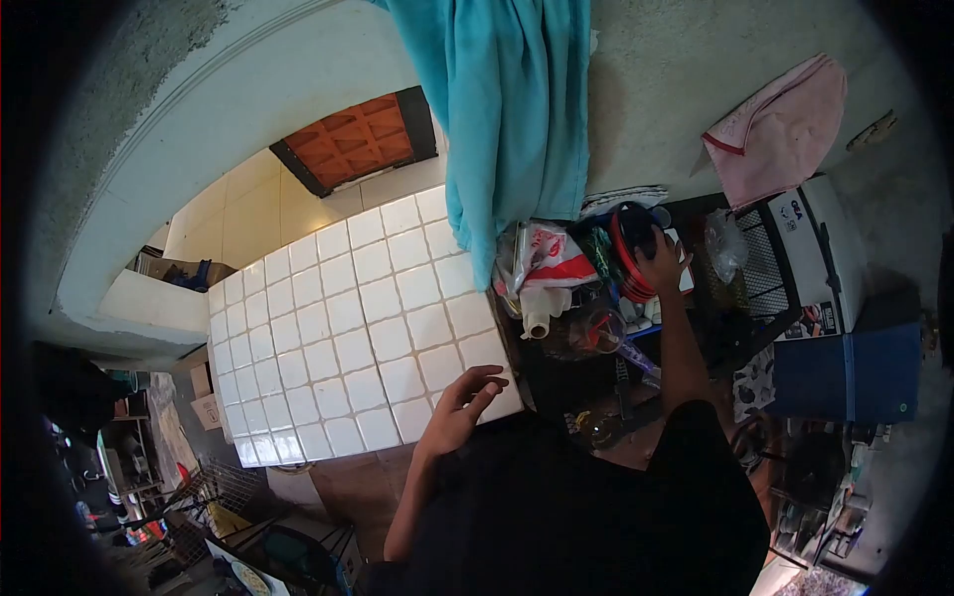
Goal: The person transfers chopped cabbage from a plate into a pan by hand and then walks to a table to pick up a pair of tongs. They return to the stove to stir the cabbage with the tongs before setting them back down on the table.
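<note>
My left hand hovers by the near right corner of the white tiled counter, fingers apart and slightly curled, holding nothing. To the right, my right hand reaches into a crowded dark shelf top and has its fingers on a round black object with red rims, which stands tilted on its side. What kind of object it is, I cannot make out. Beside it lie a red-and-white plastic bag, a whitish bottle-like container and a clear round item.
A turquoise cloth hangs down over the counter's far right edge. Right of the clutter are a clear plastic bag, a white appliance and a blue box. A pink cloth hangs on the wall.
</note>
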Action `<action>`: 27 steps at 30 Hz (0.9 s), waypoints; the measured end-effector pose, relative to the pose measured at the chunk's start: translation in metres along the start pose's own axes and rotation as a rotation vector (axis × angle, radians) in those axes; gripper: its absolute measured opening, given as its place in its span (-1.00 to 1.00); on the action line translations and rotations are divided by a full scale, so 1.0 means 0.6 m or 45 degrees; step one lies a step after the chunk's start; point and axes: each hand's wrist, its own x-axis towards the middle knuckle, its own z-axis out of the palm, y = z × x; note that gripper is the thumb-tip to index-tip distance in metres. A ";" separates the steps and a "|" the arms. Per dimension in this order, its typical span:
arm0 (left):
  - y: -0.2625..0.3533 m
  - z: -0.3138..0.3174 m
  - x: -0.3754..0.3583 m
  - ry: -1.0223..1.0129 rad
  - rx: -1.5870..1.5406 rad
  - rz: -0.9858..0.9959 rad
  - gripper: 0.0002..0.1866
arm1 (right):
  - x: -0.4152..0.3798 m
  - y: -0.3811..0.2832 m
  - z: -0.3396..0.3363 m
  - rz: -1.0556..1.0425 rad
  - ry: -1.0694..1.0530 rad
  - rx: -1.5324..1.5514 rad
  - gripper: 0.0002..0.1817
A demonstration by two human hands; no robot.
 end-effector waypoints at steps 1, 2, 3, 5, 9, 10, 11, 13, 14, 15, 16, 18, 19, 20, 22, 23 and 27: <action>0.001 -0.001 0.000 -0.004 -0.004 0.004 -0.59 | 0.001 -0.001 0.000 -0.003 0.002 0.001 -0.24; 0.001 -0.001 0.000 -0.002 -0.004 0.006 -0.59 | 0.001 -0.001 -0.001 -0.015 0.001 0.014 -0.23; 0.000 -0.002 0.000 -0.006 0.013 0.003 -0.59 | 0.001 -0.001 -0.002 -0.027 -0.002 0.028 -0.22; 0.001 -0.002 -0.001 -0.009 0.028 -0.001 -0.59 | 0.006 0.000 0.000 -0.034 -0.031 0.020 -0.21; 0.000 0.001 -0.001 -0.012 0.021 -0.017 -0.59 | 0.018 0.003 0.007 -0.098 -0.021 -0.063 -0.20; -0.002 0.000 -0.001 -0.014 0.020 -0.017 -0.59 | 0.021 0.003 0.007 -0.098 -0.022 -0.062 -0.20; -0.003 0.000 0.001 -0.014 0.021 -0.017 -0.59 | 0.026 0.002 0.007 -0.135 -0.033 -0.057 -0.20; -0.007 0.000 0.001 -0.017 -0.007 -0.004 -0.59 | 0.030 -0.004 0.000 -0.171 -0.044 -0.052 -0.20; -0.007 0.000 0.000 -0.018 -0.006 -0.004 -0.59 | 0.032 -0.007 -0.003 -0.161 -0.068 -0.051 -0.20; -0.007 0.000 -0.001 -0.011 -0.001 -0.012 -0.59 | 0.033 -0.013 -0.008 -0.152 -0.090 -0.051 -0.21; -0.006 0.001 -0.001 -0.003 0.003 -0.018 -0.59 | 0.036 -0.016 -0.010 -0.154 -0.089 -0.051 -0.21; -0.004 0.000 -0.001 0.003 0.022 -0.017 -0.59 | 0.040 -0.022 -0.012 -0.127 -0.125 -0.060 -0.22; -0.004 0.000 -0.002 0.009 0.042 -0.017 -0.59 | 0.044 -0.022 -0.008 -0.130 -0.126 -0.060 -0.22; -0.004 0.000 -0.003 0.012 0.041 -0.017 -0.59 | 0.048 -0.020 -0.003 -0.122 -0.157 -0.132 -0.23; -0.004 0.000 -0.004 0.023 0.050 -0.009 -0.59 | 0.048 -0.021 0.000 -0.116 -0.186 -0.203 -0.23; -0.005 0.000 -0.005 0.025 0.048 -0.007 -0.59 | 0.046 -0.020 0.001 -0.097 -0.151 -0.161 -0.24; -0.010 -0.001 -0.008 0.044 0.029 -0.009 -0.59 | 0.048 -0.022 -0.003 -0.082 -0.157 -0.144 -0.23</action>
